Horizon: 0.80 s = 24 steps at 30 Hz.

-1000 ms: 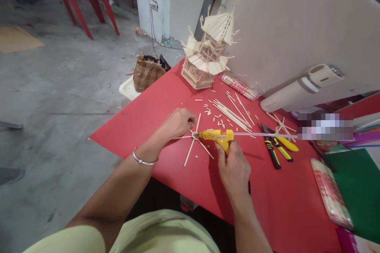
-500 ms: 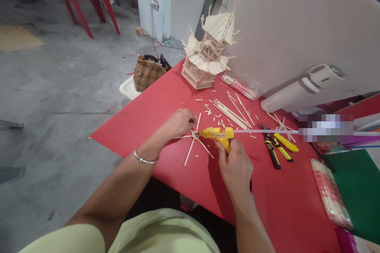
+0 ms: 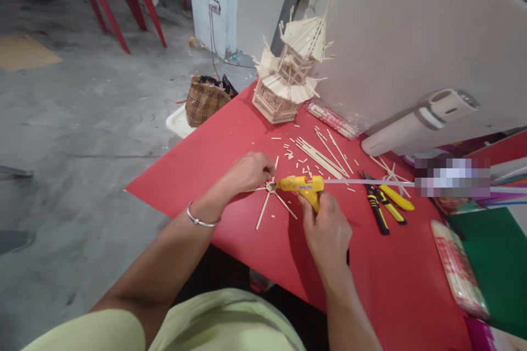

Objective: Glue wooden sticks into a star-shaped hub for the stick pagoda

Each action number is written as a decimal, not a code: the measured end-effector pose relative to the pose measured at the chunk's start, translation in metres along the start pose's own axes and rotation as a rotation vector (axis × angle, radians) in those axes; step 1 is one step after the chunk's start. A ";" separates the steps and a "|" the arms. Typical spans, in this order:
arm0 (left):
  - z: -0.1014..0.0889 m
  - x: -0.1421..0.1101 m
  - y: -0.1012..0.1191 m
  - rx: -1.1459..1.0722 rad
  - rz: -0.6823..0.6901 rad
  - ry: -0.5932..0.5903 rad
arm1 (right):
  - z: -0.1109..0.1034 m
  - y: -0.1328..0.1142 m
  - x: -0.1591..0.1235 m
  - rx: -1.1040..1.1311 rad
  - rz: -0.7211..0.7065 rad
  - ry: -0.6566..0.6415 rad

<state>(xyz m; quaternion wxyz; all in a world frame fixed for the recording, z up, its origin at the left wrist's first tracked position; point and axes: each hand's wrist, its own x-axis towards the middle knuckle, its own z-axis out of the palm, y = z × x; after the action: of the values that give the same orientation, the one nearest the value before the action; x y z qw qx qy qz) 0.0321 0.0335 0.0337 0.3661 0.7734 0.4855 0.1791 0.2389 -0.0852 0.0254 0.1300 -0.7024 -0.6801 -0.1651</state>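
Yellow glue gun (image 3: 308, 188) clamped in fingers of right hand (image 3: 328, 228), nozzle (image 3: 278, 185) at stick star (image 3: 267, 200) on desk (image 3: 193, 162). Star likely light, fragile: hold near hub (image 3: 269, 189). Left hand (image 3: 251, 169) there; can't tell if fingers grip.

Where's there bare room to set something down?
Bare patches: between the right hand and nearer stick packet, below the pliers; also between the left hand and the table's left corner. Crowded: around the glue gun and stick offcuts.

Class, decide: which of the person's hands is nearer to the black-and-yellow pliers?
Right. The right hand, gripping the yellow glue gun, is left of the pliers; the left hand is farther left, at the star-shaped stick frame.
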 end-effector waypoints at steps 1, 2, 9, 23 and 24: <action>0.000 0.000 -0.001 -0.002 0.000 0.000 | 0.000 0.000 0.000 -0.005 -0.003 0.002; 0.001 0.001 -0.001 -0.006 -0.006 0.005 | 0.000 0.000 0.000 -0.008 -0.005 0.003; 0.003 0.003 -0.002 -0.084 -0.010 0.026 | -0.001 -0.001 0.000 0.002 0.003 -0.013; 0.002 0.003 -0.006 -0.033 -0.016 0.022 | -0.002 -0.003 0.000 0.003 0.017 -0.022; 0.001 0.003 -0.005 -0.032 -0.015 0.020 | -0.003 -0.003 0.000 0.005 0.016 -0.019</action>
<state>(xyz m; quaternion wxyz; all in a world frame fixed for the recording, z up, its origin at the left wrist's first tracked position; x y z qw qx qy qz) 0.0314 0.0370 0.0289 0.3748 0.7620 0.4920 0.1920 0.2361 -0.0863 0.0275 0.1266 -0.7089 -0.6762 -0.1557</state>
